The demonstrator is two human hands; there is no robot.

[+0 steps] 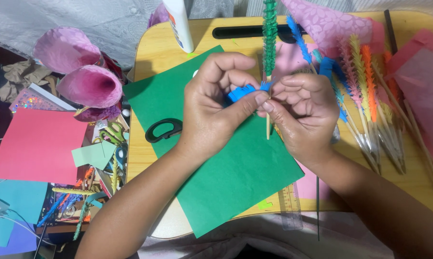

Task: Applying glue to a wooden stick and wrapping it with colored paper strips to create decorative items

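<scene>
My left hand pinches a fringed blue paper strip against a thin wooden stick. My right hand grips the same stick between thumb and fingers, just right of the strip. The stick points upward into a green fringed wrap. Both hands hover over a green paper sheet lying on a small wooden table.
Black-handled scissors lie on the green sheet's left part. A glue bottle stands at the back. Several finished fringed sticks lie at the right with pink paper. A clear ruler sits near the front edge. Paper cones and scraps clutter the left.
</scene>
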